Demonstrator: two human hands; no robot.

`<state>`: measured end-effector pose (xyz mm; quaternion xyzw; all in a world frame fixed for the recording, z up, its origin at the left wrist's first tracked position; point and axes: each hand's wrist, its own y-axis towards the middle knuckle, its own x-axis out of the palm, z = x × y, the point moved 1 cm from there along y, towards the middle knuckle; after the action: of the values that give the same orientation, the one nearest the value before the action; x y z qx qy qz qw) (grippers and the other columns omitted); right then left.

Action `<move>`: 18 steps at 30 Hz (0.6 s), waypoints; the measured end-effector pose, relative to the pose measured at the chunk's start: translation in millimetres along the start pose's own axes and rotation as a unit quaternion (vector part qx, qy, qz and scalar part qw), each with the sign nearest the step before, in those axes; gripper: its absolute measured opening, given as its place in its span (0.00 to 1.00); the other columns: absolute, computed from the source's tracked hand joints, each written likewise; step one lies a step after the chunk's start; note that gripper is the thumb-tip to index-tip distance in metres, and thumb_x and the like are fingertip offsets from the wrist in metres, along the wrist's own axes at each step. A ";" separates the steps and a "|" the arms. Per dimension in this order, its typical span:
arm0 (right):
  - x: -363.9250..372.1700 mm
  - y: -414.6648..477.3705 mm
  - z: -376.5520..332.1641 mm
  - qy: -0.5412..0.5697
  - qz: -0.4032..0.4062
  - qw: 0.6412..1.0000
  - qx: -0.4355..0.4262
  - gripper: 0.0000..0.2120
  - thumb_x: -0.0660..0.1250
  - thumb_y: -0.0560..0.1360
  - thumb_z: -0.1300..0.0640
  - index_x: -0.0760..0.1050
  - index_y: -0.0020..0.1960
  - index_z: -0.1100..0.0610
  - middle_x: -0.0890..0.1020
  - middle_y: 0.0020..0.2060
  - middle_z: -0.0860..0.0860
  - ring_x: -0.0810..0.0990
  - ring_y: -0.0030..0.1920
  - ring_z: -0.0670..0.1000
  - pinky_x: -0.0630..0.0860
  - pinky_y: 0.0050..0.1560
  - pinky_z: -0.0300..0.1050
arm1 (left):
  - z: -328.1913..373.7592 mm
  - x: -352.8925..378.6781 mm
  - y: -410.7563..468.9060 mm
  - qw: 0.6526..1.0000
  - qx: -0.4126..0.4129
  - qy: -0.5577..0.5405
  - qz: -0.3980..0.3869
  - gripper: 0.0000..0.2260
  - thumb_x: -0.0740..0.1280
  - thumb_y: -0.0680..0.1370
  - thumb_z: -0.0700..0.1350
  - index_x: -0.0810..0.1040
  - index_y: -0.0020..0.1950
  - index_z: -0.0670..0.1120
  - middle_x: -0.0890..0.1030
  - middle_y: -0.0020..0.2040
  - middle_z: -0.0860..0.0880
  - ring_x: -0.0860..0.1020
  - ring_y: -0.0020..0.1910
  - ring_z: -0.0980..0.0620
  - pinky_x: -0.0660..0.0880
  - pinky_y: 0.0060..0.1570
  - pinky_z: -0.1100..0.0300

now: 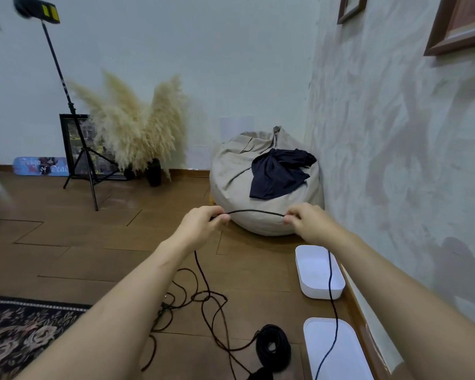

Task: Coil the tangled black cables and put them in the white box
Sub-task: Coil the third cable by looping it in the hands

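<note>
the left hand (203,226) and right hand (310,223) are holding a black cable (255,212) taut between them before the beanbag (236,174), fingers (222,218) of each curling round and pinching it. its slack is trailing into a tangle (203,300) on the floor (66,256), one strand hanging across the open white box (317,270) beside the wall; a coiled bundle (273,346) is lying near.

The left forearm (115,305) rises from the lower left of the frame and the right forearm (395,283) from the lower right, both bare and angled toward the centre. The left hand (203,224) and right hand (310,223) are level at mid-frame, near each other but apart. Their curled fingers pinch a black cable (255,212) stretched between them.
</note>
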<state>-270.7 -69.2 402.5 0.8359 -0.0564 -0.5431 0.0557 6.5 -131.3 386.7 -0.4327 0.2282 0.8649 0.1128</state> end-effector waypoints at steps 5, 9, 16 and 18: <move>15.6 -4.2 -25.2 0.121 -0.049 0.990 -0.055 0.04 0.65 0.82 0.44 0.76 0.55 0.43 0.82 0.41 0.44 0.80 0.45 0.45 0.75 0.47 0.46 | 36.1 24.0 -1.5 0.996 0.082 0.001 -0.029 0.11 0.65 0.83 0.55 0.81 0.46 0.51 0.78 0.35 0.53 0.74 0.37 0.56 0.66 0.36 0.61; 4.6 -3.7 -25.3 0.034 0.012 0.996 -0.088 0.13 0.61 0.84 0.49 0.75 0.42 0.41 0.80 0.40 0.43 0.77 0.44 0.48 0.70 0.42 0.48 | 19.7 27.3 -4.0 0.998 0.039 -0.030 -0.032 0.11 0.65 0.83 0.55 0.81 0.46 0.52 0.80 0.37 0.52 0.76 0.37 0.55 0.69 0.37 0.59; -0.7 -3.4 -2.4 0.039 0.005 0.999 -0.018 0.07 0.62 0.83 0.49 0.79 0.55 0.45 0.81 0.46 0.46 0.80 0.49 0.51 0.74 0.46 0.48 | -5.8 13.5 -4.0 0.999 -0.013 -0.038 -0.017 0.12 0.64 0.84 0.55 0.81 0.45 0.53 0.81 0.39 0.53 0.77 0.38 0.56 0.71 0.39 0.57; 3.2 -6.1 -16.7 0.096 -0.028 0.994 -0.046 0.10 0.64 0.82 0.45 0.77 0.61 0.44 0.80 0.46 0.45 0.79 0.50 0.48 0.75 0.51 0.47 | 9.3 19.6 -2.8 0.999 0.019 -0.034 -0.035 0.12 0.64 0.84 0.56 0.81 0.45 0.54 0.80 0.38 0.54 0.76 0.38 0.57 0.71 0.39 0.58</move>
<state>-253.9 -63.1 405.4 0.8818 -0.0021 -0.4640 0.0843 -10.6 -124.3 375.0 -0.4082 0.2250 0.8704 0.1586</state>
